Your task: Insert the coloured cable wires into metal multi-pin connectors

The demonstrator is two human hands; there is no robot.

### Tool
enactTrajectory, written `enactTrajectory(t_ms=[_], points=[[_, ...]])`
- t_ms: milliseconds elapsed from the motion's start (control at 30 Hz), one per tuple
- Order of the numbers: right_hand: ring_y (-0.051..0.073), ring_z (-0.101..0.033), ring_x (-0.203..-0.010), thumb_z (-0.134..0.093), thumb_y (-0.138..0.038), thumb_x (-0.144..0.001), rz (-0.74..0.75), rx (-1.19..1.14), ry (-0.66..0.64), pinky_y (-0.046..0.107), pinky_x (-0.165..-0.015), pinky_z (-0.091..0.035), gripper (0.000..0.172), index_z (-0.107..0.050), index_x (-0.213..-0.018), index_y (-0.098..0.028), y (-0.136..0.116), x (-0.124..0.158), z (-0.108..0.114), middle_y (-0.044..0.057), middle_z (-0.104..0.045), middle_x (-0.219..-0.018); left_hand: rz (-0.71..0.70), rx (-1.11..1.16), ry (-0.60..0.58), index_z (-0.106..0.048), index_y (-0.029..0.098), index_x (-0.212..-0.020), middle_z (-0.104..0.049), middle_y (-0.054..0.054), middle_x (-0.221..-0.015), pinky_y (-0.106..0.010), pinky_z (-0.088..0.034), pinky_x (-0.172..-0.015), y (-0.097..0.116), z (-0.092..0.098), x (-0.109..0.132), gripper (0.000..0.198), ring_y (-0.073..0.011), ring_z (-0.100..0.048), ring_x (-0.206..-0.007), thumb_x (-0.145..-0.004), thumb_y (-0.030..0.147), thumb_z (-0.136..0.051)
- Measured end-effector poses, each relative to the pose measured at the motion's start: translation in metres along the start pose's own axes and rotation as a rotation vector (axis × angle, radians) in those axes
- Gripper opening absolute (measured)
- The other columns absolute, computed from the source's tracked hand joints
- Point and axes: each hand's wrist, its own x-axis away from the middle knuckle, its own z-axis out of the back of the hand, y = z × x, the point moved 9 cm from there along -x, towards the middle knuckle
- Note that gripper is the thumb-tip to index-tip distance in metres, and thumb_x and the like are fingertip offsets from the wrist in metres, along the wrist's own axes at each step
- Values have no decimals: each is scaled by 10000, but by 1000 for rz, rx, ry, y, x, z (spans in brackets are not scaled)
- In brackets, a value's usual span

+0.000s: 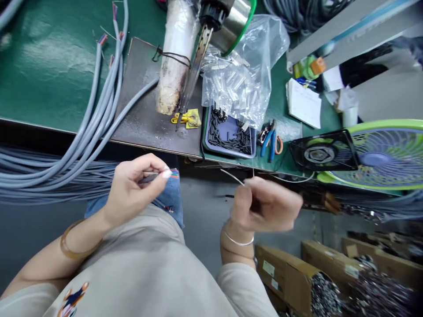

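Note:
My left hand (137, 182) is pinched on the end of a grey cable (148, 177). Short coloured wires (174, 174), green and orange among them, stick out past its thumb and fingertip, over my knee. To the right, below the bench edge, my right hand (264, 202) is closed and somewhat blurred. A thin pale wire (231, 175) juts from its fingertips toward the upper left; I cannot tell what kind it is. The two hands are well apart.
Grey cables (89, 132) hang over the bench at left. A soldering iron (194, 66) points down above a dark board (142, 119). A purple tray (229, 136) holds black sleeves. Blue-handled pliers (271, 143) and a green fan (390, 154) lie right; cardboard boxes (287, 277) stand below.

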Motion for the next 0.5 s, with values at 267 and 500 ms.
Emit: enactTrajectory(t_ms=[267,500], points=[[212,-629,-655,-633,-312,-912,-199,578,-232,350,-703,-456,98,-630,-864,-227,108,-74,-8,27,-697,-722,-436,-122,-802,-633,177,-787,-658,-7,-655,-233,-384,-541,63,-82,34,137,-101,-531,-556,-856,79,-567],[275,-648,-957,-564,-164,-847,-25,435,-416,407,-829,-493,142,-662,-918,-239,145,-100,-39,77,-758,-956,219,303,-351,-637,163,-705,-578,13,-589,-177,-296,-467,-23,-29,-10,152,-61,-440,-494,-823,235,-701]])
